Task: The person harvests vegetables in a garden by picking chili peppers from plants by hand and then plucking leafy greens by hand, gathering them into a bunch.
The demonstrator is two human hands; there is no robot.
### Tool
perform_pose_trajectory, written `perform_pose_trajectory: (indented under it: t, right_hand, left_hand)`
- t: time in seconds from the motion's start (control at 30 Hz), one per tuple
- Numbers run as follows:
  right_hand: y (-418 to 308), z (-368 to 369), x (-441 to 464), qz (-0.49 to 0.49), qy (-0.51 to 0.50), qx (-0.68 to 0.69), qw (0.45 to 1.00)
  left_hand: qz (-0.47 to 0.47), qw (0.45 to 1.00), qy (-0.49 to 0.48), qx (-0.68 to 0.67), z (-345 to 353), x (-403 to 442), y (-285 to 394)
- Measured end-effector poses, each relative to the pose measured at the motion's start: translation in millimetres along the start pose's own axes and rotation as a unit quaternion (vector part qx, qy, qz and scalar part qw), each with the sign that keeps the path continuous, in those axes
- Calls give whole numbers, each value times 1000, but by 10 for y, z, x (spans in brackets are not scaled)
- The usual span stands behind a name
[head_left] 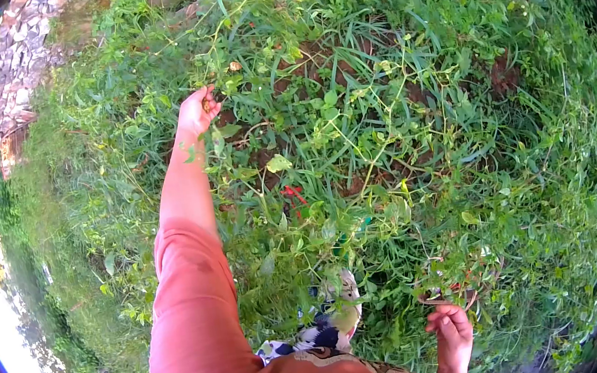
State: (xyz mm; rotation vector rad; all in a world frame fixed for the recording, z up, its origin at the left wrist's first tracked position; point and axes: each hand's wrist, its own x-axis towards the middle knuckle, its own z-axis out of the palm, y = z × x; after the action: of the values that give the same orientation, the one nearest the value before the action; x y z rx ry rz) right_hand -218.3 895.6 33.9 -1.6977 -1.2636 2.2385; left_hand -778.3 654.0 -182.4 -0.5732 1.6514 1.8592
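My left hand (200,111) reaches forward among leafy green stems at the upper left. Its fingers are closed on a small yellowish-brown thing (207,105), too small to name. A dried, pale brown husk-like piece (235,66) hangs in the leaves just beyond it. Low on the right, my right hand (452,333) has its fingers curled, and whatever they hold is hidden. Right above those fingers shows a brown curved rim (469,300), perhaps of a basket, partly covered by leaves.
Sprawling plants (377,158) and tall grass surround me, with patches of reddish soil (313,65) between. A red thing (293,193) lies among the stems. Patterned cloth (343,304) shows below me. A stone pile (25,56) rises at the far left.
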Motion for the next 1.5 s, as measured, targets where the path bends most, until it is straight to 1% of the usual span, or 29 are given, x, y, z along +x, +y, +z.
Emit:
perform_pose_trajectory:
  t: [0.03, 0.1, 0.17, 0.23, 0.3, 0.37, 0.4, 0.43, 0.47, 0.5, 0.53, 0.57, 0.6, 0.63, 0.7, 0.73, 0.83, 0.9, 0.93, 0.97, 1.03, 1.1, 1.13, 1.2, 1.23, 1.33, 1.37, 1.47, 1.5]
  right_hand:
    - [0, -4, -11, 4, 7, 1, 1000]
    - [36, -24, -12, -4, 12, 0, 1000]
    - [58, -54, -26, -1, 17, 21, 1000]
    - [56, -61, -45, -7, 19, 26, 999]
    - [57, -78, -49, -15, 19, 32, 999]
    - [65, -121, -56, -29, 21, 39, 999]
    - [55, -150, -67, -37, 28, 46, 998]
    - [43, -183, -82, -45, 35, 55, 997]
    - [42, -208, -105, -56, 51, 74, 994]
    - [50, -248, -127, -72, 60, 87, 992]
    - [37, -280, -167, -79, 60, 101, 990]
    - [20, -303, -222, -88, 62, 115, 987]
    - [10, -320, -265, -96, 68, 123, 985]
    - [2, -333, -328, -99, 62, 126, 985]
    - [-34, -352, -495, -107, 55, 135, 984]
    - [-23, -374, -584, -112, 57, 145, 981]
    - [69, -454, -849, -134, 63, 176, 973]
    - [169, -509, -1024, -146, 73, 197, 967]
    - [220, -539, -1118, -147, 83, 196, 966]
    - [261, -570, -1225, -149, 98, 196, 964]
    - [338, -606, -1423, -152, 111, 209, 960]
    - [447, -651, -1627, -160, 131, 212, 955]
    - [508, -660, -1719, -166, 145, 222, 950]
    - [631, -683, -1897, -171, 155, 226, 946]
    - [698, -697, -1966, -172, 163, 234, 943]
    - [829, -704, -2218, -167, 181, 238, 940]
    - [886, -709, -2285, -179, 178, 241, 937]
    - [965, -697, -2512, -187, 191, 245, 932]
    - [1009, -694, -2590, -191, 188, 253, 930]
  left_hand:
    - [-2, 1000, -1, 1, 5, -8, -20]
    - [23, 996, 40, 72, 18, 32, -44]
    - [33, 995, 51, 83, 50, 72, -44]
    - [40, 982, 110, 146, 78, 92, -29]
    - [56, 980, 125, 146, 211, 16, -23]
    - [-3, 979, 189, 81, 314, -57, -18]
    - [-68, 976, 194, 71, 260, 8, -1]
    - [-66, 976, 194, 73, 217, 28, -23]
    - [-91, 986, 70, 120, 239, -43, -26]
    - [-113, 978, -57, 165, 283, -102, 14]
    - [-93, 975, -148, 137, 349, -180, 23]
    - [-74, 962, -240, 108, 631, -489, 88]
    - [-59, 939, -333, 70, 829, -579, 123]
    - [-64, 934, -351, 27, 1151, -888, 219]
    - [-36, 900, -435, -5, 1595, -1266, 367]
    - [-10, 878, -479, 3, 1747, -1317, 409]
    - [21, 846, -532, 30, 2158, -1756, 615]
    - [29, 838, -542, 64, 2314, -1958, 705]
    - [91, 866, -467, 156, 2383, -2111, 756]
    - [154, 875, -390, 241, 2465, -2230, 763]
    - [141, 904, -350, 203, 2473, -2255, 754]
    - [164, 916, -317, 182, 2432, -2282, 695]
    - [162, 910, -334, 186, 2468, -2400, 655]
    - [148, 905, -375, 132, 2515, -2717, 678]
    - [145, 901, -385, 136, 2549, -2877, 681]
    - [319, 858, -352, 194, 2712, -3436, 671]
    - [373, 837, -342, 211, 2748, -3574, 673]
    - [419, 803, -345, 245, 2838, -3936, 649]
    - [424, 788, -322, 307, 2845, -3869, 658]
